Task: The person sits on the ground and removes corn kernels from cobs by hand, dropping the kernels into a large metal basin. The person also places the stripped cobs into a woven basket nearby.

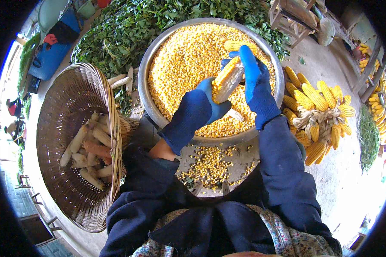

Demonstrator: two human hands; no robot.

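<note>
Both hands wear blue work gloves. My left hand (pixel 201 102) is wrapped around the lower end of a partly shelled corn cob (pixel 226 80). At its upper end, my right hand (pixel 255 80) has its fingers against the cob, thumb side hidden. One face of the cob is bare and pale, while yellow kernels still line the other. Beneath both hands is a wide metal basin (pixel 144 96) heaped with loose kernels (pixel 183 61). A full ear of corn (pixel 234 46) lies on the heap beyond my right hand, and a bare cob (pixel 234 114) rests near the left fingers.
At left stands a wicker basket (pixel 114 135) holding several bare cobs (pixel 96 141). A bundle of corn ears (pixel 315 96) lies at right. Green leafy vines (pixel 125 35) spread behind the basin; spilled kernels (pixel 209 163) dot the floor before me. A wooden stool (pixel 292 19) stands back right.
</note>
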